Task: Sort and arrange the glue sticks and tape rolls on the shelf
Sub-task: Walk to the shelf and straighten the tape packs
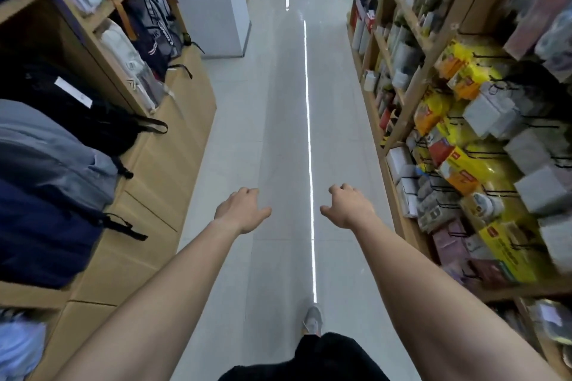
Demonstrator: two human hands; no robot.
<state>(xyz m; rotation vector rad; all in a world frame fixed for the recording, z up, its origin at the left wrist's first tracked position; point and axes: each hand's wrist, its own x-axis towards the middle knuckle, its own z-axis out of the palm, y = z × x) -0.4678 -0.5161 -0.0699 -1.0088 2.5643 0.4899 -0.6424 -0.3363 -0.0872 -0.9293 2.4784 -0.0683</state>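
The left hand (243, 210) and the right hand (348, 206) are held out over the floor (278, 102) in the lower middle of the frame; each grip is loose, with fingers a little curled, and holds nothing; I cannot pick out any glue sticks or tape rolls; they may be on the shelf (402, 120) at the right of the frame, but I cannot tell.

What could go wrong: the aisle is narrow, so an arm could bump the yellow packs (458, 164) hanging at the right, or the backpacks (55, 164) at the left, and knock them down; the floor looks shiny, so the shoe (312, 318) could slip; the person could stop at the wrong shelf.

Hard to see: the right side is blurry and no label can be read; the fingertips curl out of sight; the lower shelves are cut off at the frame's edge.
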